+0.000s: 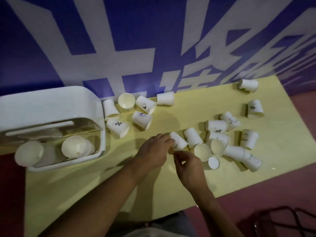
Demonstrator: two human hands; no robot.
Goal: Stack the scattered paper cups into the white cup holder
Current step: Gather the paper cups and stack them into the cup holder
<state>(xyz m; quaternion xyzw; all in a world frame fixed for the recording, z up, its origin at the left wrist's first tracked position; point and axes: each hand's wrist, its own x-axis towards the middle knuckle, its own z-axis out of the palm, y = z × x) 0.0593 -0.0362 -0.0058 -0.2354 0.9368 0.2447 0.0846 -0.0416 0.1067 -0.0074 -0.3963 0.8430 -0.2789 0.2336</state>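
- My left hand (153,151) lies knuckles-up at mid-table. Its fingers curl over the narrow base end of a small white paper cup with a dark print (179,141), and I read that as a hold.
- My right hand (188,165) is just beside it, thumb and fingers bent into a pinch shape near the cup's rim. I cannot tell whether they touch the cup.
- That cup lies on its side, its long axis running from the base at far-left to the mouth at near-right, so the mouth faces my right hand.
- The boxy white plastic cup holder (51,103) stands well off to my left at the table's edge, with nested white cups (75,146) lying inside it. My left hand is the nearer one for the carry.
- A heap of tipped paper cups (217,144) crowds in just right of my hands.
- A loose group of cups (130,113) lies beside the holder, and I judge it sits behind the straight path.
- Everything rests on a pale yellow table top (85,194).
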